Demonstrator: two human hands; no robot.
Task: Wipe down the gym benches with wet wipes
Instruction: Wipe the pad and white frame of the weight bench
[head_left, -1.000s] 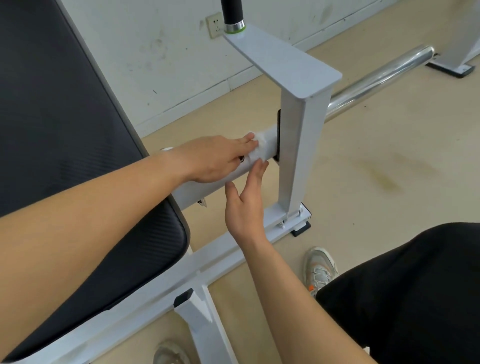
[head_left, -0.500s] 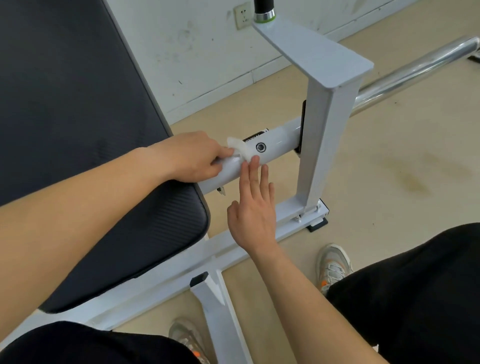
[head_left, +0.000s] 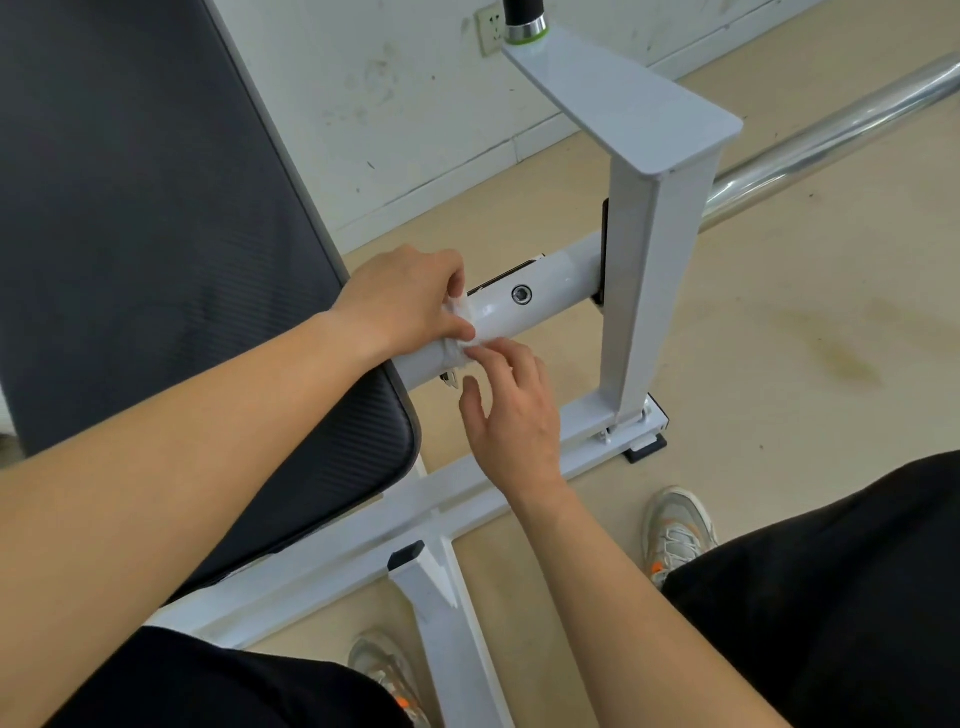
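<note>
On bench tube (head_left: 550, 291), left hand (head_left: 405, 304) around wipe (head_left: 462, 318)

The bench pad (head_left: 156, 260) fills the left of the scene, running from near to far. From under its right edge a crossbar (head_left: 550, 291) reaches right to an upright post (head_left: 649, 291). My left hand (head_left: 410, 301) sits on the crossbar just beside the pad, pinching the wet wipe (head_left: 462, 318) against it. My right hand (head_left: 514, 415) is just nearer, fingertips touching the wipe. The post stands on a base rail (head_left: 358, 535), which runs left under the pad on the floor (head_left: 779, 338). A steel bar (head_left: 831, 135) runs far right from behind the post. The wall (head_left: 389, 78) lies beyond. My shoes stand either side of the rail's near leg (head_left: 447, 629).
</note>
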